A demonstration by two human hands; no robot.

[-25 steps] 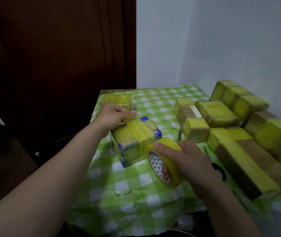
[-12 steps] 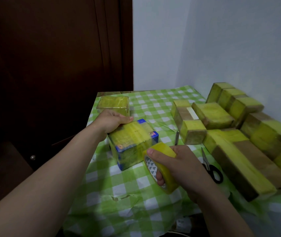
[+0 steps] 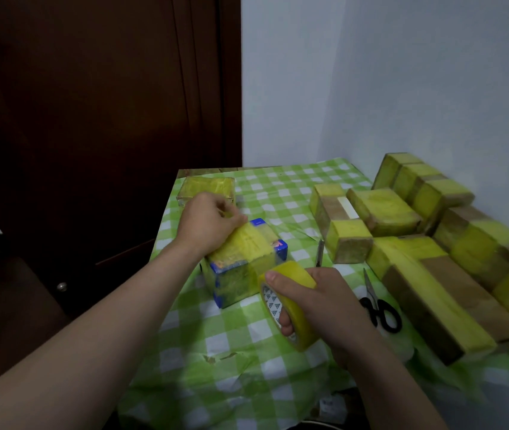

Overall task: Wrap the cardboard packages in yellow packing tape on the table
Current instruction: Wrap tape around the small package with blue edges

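Two hands: the left hand [image 3: 213, 226], centre-left, curls its fingers over the far top edge of the cardboard package [image 3: 244, 259]; the right hand [image 3: 318, 302], lower centre, grips the tape roll [image 3: 301, 324], thumb across its outer face.
Package: mid-frame on the bench [image 3: 237, 336], blue-cornered, glossy yellow film over most faces.
Handling: probably light and stiff, slick where taped; edges and corners look the surest hold.
Roll: a smooth yellow ring, touching the package's near right side.
Bench cover: wrinkled green-and-white checked cloth.
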